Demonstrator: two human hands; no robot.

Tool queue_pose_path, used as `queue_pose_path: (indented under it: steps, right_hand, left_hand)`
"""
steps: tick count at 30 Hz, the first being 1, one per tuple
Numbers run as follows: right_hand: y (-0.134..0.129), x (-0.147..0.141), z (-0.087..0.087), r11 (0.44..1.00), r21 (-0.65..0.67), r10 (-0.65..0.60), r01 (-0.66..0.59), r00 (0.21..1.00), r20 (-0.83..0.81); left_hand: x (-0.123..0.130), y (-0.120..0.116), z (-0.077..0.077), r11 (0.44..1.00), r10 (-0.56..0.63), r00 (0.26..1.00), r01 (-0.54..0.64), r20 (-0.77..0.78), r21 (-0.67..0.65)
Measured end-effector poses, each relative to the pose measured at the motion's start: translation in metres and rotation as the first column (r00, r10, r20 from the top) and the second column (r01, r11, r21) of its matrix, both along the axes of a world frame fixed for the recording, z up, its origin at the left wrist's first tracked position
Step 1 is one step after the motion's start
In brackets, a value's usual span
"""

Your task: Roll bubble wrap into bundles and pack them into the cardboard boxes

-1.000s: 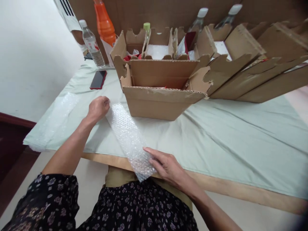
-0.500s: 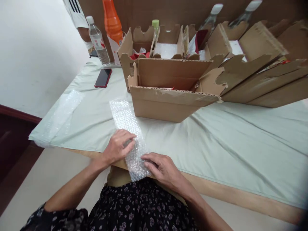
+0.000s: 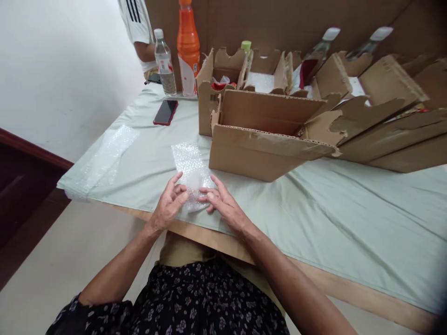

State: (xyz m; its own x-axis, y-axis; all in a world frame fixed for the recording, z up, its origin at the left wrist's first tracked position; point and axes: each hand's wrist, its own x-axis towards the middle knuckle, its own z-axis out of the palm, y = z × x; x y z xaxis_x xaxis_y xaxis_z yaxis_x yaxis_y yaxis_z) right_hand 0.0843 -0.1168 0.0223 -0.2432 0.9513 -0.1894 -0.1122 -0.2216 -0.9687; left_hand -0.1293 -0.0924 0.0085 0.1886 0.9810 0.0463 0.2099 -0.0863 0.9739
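Note:
A strip of clear bubble wrap (image 3: 190,156) lies on the cloth in front of me, its near part doubled back into a short, whitish, raised fold. My left hand (image 3: 170,202) is at the left edge of this fold, index finger stretched forward and thumb apart from it. At the right edge is my right hand (image 3: 223,202), its fingers spread and their tips resting on or just over the wrap. Neither hand shows a firm pinch. Whether anything lies inside the fold cannot be made out.
An open cardboard box (image 3: 258,156) stands just beyond my right hand, with several filled cartons (image 3: 380,135) behind. More bubble wrap (image 3: 104,158) lies left. Farther back are a phone (image 3: 165,112), a water bottle (image 3: 165,65), an orange bottle (image 3: 187,46) and another person's arm (image 3: 145,51).
The near end of the bubble wrap, which hung over the table edge, is now folded back onto the table. Both hands have moved forward with it, and their fingers have spread.

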Motion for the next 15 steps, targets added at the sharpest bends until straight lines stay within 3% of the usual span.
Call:
queue_pose_path:
  steps: [2, 4, 8, 12, 15]
  right_hand:
    - [0.0, -0.002, -0.008, 1.0, 0.014, -0.002, 0.002, 0.999, 0.039]
    - [-0.003, -0.003, -0.013, 0.999, 0.046, -0.006, 0.004, 0.999, 0.048]
    - [-0.016, -0.003, -0.009, 0.982, 0.162, -0.111, 0.101, 0.993, 0.049]
    - [-0.032, -0.001, 0.006, 0.889, 0.354, -0.352, 0.289, 0.927, 0.13]
    - [-0.04, 0.004, 0.013, 0.824, 0.485, -0.449, 0.291, 0.859, 0.247]
  left_hand:
    - [0.002, -0.004, -0.003, 1.0, 0.024, 1.0, -0.024, 0.014, 0.009]
    - [0.005, -0.008, -0.003, 0.994, 0.1, 0.993, -0.096, -0.067, 0.05]
    - [0.008, -0.009, 0.007, 0.982, 0.178, 0.97, -0.164, -0.163, 0.097]
    - [0.01, -0.003, 0.019, 0.981, 0.182, 0.983, -0.181, -0.002, 0.068]
    - [0.012, 0.002, 0.016, 0.98, 0.188, 0.982, -0.187, -0.008, 0.073]
